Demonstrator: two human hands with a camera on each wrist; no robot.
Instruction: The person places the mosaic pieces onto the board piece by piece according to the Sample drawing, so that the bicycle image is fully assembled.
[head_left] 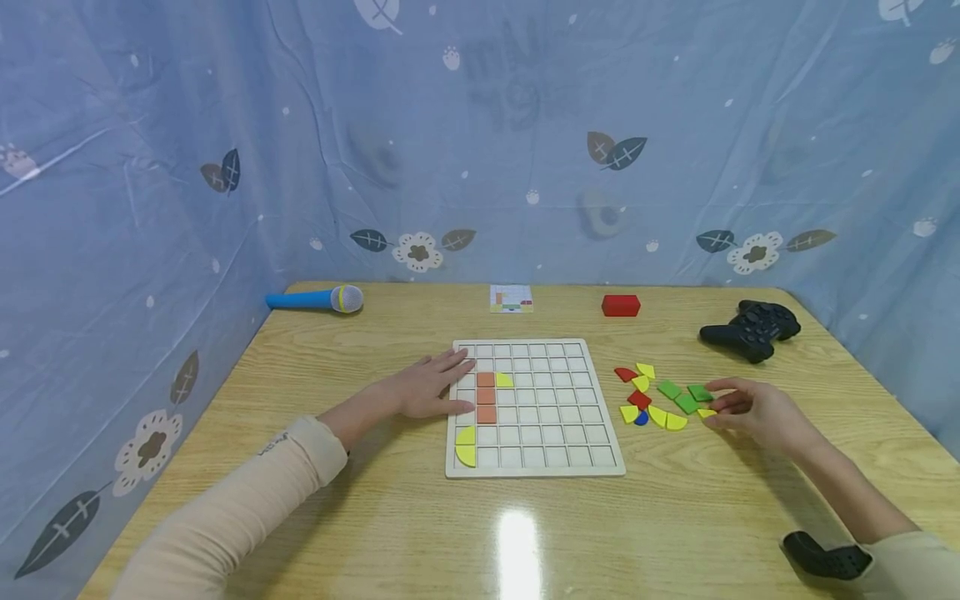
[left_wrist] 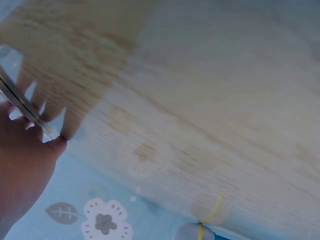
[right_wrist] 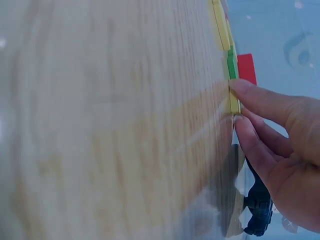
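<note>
A white grid board point(head_left: 611, 433) lies mid-table, holding three orange square tiles point(head_left: 486, 397) in a column, a yellow quarter-round tile point(head_left: 505, 381) beside the top one, and two yellow tiles point(head_left: 466, 456) at its lower left. My left hand point(head_left: 427, 387) rests with spread fingers on the board's left edge; the left wrist view shows the board edge-on point(left_wrist: 20, 102) by the fingers. At the right, my right hand point(head_left: 761, 414) pinches a yellow tile point(right_wrist: 234, 102) between thumb and finger, low at the tabletop. Several green tiles point(head_left: 686, 403) lie beside those fingertips.
Loose yellow tiles point(head_left: 657, 416), red tiles point(head_left: 639, 400) and a blue tile point(head_left: 641, 418) lie right of the board. Behind stand a toy microphone point(head_left: 315, 299), a pattern card point(head_left: 512, 299), a red block point(head_left: 621, 306) and a black game controller point(head_left: 752, 330). A patterned blue curtain point(head_left: 525, 167) encloses the table.
</note>
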